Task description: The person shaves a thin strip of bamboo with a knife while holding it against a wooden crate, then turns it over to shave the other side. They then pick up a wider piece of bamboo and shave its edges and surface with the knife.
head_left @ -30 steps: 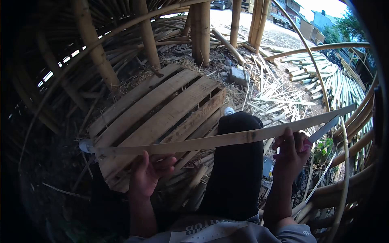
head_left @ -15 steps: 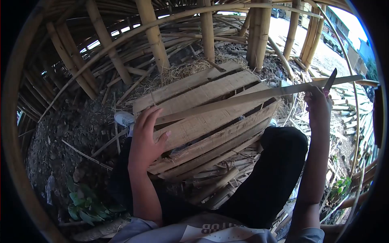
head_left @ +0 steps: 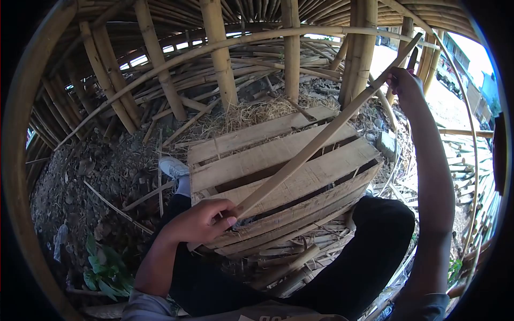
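Note:
A long flat bamboo strip (head_left: 316,144) slants across the view, from lower left up to the upper right, above a slatted wooden crate (head_left: 289,142). My left hand (head_left: 206,219) is closed on its lower end near the crate's front left corner. Up at the right, my right hand (head_left: 404,83) grips the strip near its upper end. A dark-bladed knife (head_left: 413,58) sticks up from that same hand; its handle is mostly hidden by the fingers.
Bamboo posts (head_left: 218,53) and a curved pole (head_left: 241,39) stand beyond the crate. Dry straw (head_left: 257,111) lies behind it. Green leaves (head_left: 107,270) are at the lower left, and cut bamboo pieces (head_left: 466,182) are heaped at the right.
The strip has swung from nearly level to a steep slant, its right end raised. My left hand has moved down and closed on its lower end; my right hand has risen. The view has shifted slightly.

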A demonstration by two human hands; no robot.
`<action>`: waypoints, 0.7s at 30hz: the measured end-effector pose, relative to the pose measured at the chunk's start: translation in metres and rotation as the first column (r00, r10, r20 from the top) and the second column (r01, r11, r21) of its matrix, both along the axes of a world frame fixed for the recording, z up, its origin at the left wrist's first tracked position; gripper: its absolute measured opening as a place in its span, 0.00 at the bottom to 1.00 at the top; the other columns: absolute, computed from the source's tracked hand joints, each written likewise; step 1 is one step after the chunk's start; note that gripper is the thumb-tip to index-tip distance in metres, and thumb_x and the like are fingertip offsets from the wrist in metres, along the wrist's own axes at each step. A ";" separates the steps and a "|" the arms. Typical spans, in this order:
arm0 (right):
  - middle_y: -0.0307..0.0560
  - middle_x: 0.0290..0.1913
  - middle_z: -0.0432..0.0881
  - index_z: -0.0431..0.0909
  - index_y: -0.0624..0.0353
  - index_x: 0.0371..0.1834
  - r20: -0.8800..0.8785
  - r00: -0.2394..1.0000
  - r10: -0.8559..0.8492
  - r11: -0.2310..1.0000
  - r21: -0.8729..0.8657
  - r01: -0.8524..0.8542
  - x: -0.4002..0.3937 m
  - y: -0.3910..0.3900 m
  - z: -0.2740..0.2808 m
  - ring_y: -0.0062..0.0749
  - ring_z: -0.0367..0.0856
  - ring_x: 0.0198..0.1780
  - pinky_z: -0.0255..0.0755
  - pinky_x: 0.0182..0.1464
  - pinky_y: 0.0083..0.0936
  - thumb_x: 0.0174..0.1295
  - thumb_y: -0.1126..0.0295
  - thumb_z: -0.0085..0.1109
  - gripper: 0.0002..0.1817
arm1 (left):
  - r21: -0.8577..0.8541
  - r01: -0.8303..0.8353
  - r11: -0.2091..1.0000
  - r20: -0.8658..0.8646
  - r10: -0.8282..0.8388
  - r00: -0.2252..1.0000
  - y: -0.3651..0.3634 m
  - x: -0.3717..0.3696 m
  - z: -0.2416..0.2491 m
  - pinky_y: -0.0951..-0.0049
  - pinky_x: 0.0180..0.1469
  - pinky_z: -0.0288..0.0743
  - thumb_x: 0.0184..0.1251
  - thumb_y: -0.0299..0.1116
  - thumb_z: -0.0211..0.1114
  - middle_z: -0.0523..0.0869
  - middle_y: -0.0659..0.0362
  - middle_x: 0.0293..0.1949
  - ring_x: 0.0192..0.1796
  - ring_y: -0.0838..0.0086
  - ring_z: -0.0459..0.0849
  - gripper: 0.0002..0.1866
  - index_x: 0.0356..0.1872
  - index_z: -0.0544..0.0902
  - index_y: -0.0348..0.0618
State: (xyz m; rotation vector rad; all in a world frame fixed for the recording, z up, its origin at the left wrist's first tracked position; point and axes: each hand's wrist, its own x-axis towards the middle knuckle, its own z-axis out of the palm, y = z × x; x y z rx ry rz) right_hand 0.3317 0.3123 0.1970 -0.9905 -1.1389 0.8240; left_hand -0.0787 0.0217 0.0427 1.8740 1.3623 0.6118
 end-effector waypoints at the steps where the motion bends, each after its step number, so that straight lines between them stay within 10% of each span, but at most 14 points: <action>1: 0.44 0.24 0.82 0.77 0.64 0.31 0.064 0.997 -0.041 0.999 -0.013 0.042 -0.009 0.003 0.003 0.22 0.80 0.20 0.65 0.18 0.15 0.58 0.76 0.59 0.03 | -0.217 0.029 0.976 0.197 0.015 0.980 -0.005 0.004 -0.001 0.72 0.40 0.75 0.74 0.29 0.54 0.78 0.59 0.32 0.32 0.77 0.78 0.09 0.50 0.74 0.37; 6: 0.47 0.22 0.82 0.75 0.65 0.26 0.278 0.956 -0.095 0.986 -0.104 0.129 -0.040 0.030 -0.017 0.27 0.83 0.19 0.67 0.14 0.19 0.58 0.77 0.58 0.05 | -0.514 0.278 0.812 0.678 0.185 0.711 -0.030 0.027 0.003 0.86 0.15 0.58 0.78 0.39 0.50 0.66 0.64 0.28 0.19 0.85 0.64 0.14 0.50 0.68 0.38; 9: 0.46 0.20 0.79 0.76 0.63 0.26 0.486 0.871 0.073 0.975 -0.217 0.039 -0.031 0.057 -0.052 0.27 0.76 0.15 0.65 0.14 0.25 0.62 0.69 0.57 0.10 | -0.528 0.316 0.788 0.774 0.294 0.560 -0.027 0.033 0.021 0.88 0.10 0.53 0.80 0.39 0.47 0.64 0.65 0.25 0.15 0.89 0.61 0.12 0.49 0.67 0.40; 12: 0.42 0.18 0.73 0.72 0.62 0.25 0.389 0.916 -0.099 0.961 -0.203 0.190 -0.062 0.037 -0.072 0.28 0.71 0.14 0.61 0.14 0.27 0.69 0.57 0.50 0.20 | -0.448 0.447 0.774 0.890 0.335 0.310 -0.012 0.030 0.017 0.89 0.07 0.54 0.79 0.38 0.47 0.63 0.65 0.24 0.14 0.90 0.60 0.12 0.49 0.68 0.40; 17: 0.46 0.18 0.71 0.71 0.64 0.31 0.491 0.852 0.181 0.973 -0.218 -0.081 -0.104 -0.022 -0.090 0.35 0.74 0.16 0.66 0.19 0.33 0.73 0.53 0.44 0.23 | -0.507 0.397 0.765 0.862 0.442 0.249 -0.008 0.055 -0.005 0.87 0.05 0.57 0.80 0.40 0.47 0.63 0.64 0.23 0.12 0.89 0.59 0.13 0.48 0.69 0.40; 19: 0.56 0.19 0.74 0.72 0.67 0.28 0.839 0.542 -0.046 0.969 0.169 -0.180 -0.111 -0.029 -0.105 0.47 0.75 0.19 0.69 0.25 0.42 0.68 0.57 0.53 0.21 | -0.477 0.432 0.765 0.876 0.454 0.162 -0.009 0.060 -0.011 0.87 0.05 0.57 0.80 0.41 0.47 0.63 0.63 0.23 0.12 0.89 0.60 0.13 0.48 0.69 0.41; 21: 0.61 0.20 0.74 0.72 0.68 0.27 0.853 0.518 -0.056 0.970 0.170 -0.175 -0.118 -0.040 -0.110 0.53 0.76 0.22 0.69 0.29 0.44 0.65 0.60 0.57 0.19 | -0.470 0.472 0.746 0.872 0.476 0.117 -0.009 0.059 -0.016 0.87 0.06 0.58 0.80 0.42 0.46 0.63 0.63 0.23 0.13 0.88 0.61 0.13 0.48 0.68 0.41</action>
